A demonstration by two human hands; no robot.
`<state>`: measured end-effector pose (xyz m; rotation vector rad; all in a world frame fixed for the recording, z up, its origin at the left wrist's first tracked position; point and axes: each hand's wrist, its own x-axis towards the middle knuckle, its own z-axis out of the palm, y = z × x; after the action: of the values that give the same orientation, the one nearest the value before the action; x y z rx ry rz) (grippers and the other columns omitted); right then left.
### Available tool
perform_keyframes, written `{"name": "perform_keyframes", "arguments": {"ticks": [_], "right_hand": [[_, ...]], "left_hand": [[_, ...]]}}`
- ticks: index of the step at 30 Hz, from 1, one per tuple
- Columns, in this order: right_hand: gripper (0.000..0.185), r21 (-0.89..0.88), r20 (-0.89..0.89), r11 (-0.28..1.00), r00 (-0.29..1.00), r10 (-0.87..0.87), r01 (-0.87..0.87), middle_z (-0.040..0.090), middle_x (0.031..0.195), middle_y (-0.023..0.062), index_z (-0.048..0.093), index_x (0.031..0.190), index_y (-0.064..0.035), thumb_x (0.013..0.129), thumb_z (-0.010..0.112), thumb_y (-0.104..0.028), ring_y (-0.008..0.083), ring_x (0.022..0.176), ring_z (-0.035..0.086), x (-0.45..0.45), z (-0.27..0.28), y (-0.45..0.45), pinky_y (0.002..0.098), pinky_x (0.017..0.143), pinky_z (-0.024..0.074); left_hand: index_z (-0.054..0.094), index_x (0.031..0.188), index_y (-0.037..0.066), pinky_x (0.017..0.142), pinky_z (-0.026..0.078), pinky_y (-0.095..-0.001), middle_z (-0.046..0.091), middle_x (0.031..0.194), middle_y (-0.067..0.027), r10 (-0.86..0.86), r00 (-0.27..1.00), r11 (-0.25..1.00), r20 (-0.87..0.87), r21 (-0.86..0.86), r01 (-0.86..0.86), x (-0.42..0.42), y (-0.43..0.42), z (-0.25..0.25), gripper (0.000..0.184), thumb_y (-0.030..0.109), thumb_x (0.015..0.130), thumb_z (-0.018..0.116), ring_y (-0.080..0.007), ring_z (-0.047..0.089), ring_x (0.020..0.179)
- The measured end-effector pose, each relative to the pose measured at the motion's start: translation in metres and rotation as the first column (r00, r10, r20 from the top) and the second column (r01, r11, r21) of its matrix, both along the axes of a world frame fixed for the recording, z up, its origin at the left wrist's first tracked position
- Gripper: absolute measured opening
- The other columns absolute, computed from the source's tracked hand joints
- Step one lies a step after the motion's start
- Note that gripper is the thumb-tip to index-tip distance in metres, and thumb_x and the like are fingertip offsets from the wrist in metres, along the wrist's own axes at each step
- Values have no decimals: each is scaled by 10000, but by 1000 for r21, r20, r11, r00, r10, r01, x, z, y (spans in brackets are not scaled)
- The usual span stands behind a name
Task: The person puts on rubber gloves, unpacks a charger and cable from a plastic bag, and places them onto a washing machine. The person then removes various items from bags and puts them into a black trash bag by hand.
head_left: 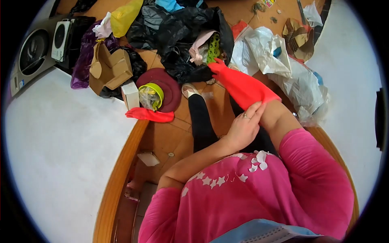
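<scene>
Tiled floor [172, 135] is being covered by bags, and one red glove [245, 86] is being worn on the right arm.
Its long axis is being slanted from the cuff, at the forearm, up-left to the fingers by the mouth of a black bag [178, 30]; the cuff is being touched by the left hand [243, 127], the nearer one, while the right hand [219, 68] is being sheathed at the far end. The left grip is being kept with fingertips together at the cuff's edge; whether fabric is being pinched cannot be told. The right grip is being hidden by the glove, near a green object [213, 46]; its hold cannot be told. Well apart leftward, a second red glove [154, 115] is lying crosswise, below a yellow-green tub [161, 92].
</scene>
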<state>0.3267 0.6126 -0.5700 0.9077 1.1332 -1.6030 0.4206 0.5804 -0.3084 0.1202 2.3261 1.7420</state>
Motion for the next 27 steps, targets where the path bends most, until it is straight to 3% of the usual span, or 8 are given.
{"name": "perform_keyframes", "arguments": {"ticks": [4,8,14,16,20,24,26,27], "right_hand": [[892,186,-5,971,988,152,-149,480,1381,12,316,1459,-302,710,787,-413,296,1302,397,-15,-30,7,528,991,326],[843,182,-64,980,993,99,-86,489,1367,25,338,1453,-277,736,765,-398,285,1266,428,-21,-46,21,518,987,331],[813,272,-164,944,958,237,-187,511,1314,22,382,1436,-236,733,766,-380,231,1153,490,-25,-50,34,499,943,365],[790,346,-152,931,972,178,-116,553,1220,31,395,1429,-220,742,756,-366,205,1043,525,-25,-71,41,471,883,412],[756,380,-234,916,945,228,-128,591,1107,29,419,1414,-208,748,748,-347,185,928,546,-23,-104,60,445,820,442],[727,473,-211,880,964,163,-45,613,1074,24,440,1400,-206,752,743,-333,183,919,572,-38,-90,67,459,788,452],[746,457,-255,889,954,156,-23,597,1141,43,433,1406,-214,748,755,-358,197,1008,559,-39,-87,74,473,823,448],[756,448,-277,894,949,152,-13,588,1174,52,429,1409,-218,746,761,-370,204,1053,553,-38,-89,79,481,840,446]], "left_hand": [[403,1396,23,804,517,-396,474,1278,-199,-8,1000,992,-16,123,10,-11,-4,8,668,-66,755,569,-372,592,985],[407,1394,24,747,526,-376,475,1272,-196,0,1000,982,-4,187,1,-16,-10,7,677,-94,744,553,-362,607,913],[416,1390,28,756,526,-376,473,1271,-189,-17,1000,975,5,221,16,-17,-10,-1,689,-102,725,542,-366,600,942],[415,1391,28,764,525,-377,472,1270,-189,-18,1000,973,-11,228,20,-18,-8,-4,693,-103,722,540,-368,595,961],[415,1393,31,791,521,-384,465,1274,-191,-47,999,967,19,251,40,-22,-11,-7,701,-106,716,534,-374,576,1015],[418,1391,27,795,519,-376,464,1274,-189,-14,1000,969,-13,246,17,-23,-8,-15,691,-98,721,538,-377,574,1025],[408,1404,33,764,521,-345,460,1282,-172,-6,999,962,-50,271,20,-24,-7,-15,722,-120,712,544,-334,594,987],[392,1423,46,685,516,-301,451,1301,-145,-81,996,915,44,400,57,-25,-10,-3,763,-150,701,544,-246,618,839]]}}
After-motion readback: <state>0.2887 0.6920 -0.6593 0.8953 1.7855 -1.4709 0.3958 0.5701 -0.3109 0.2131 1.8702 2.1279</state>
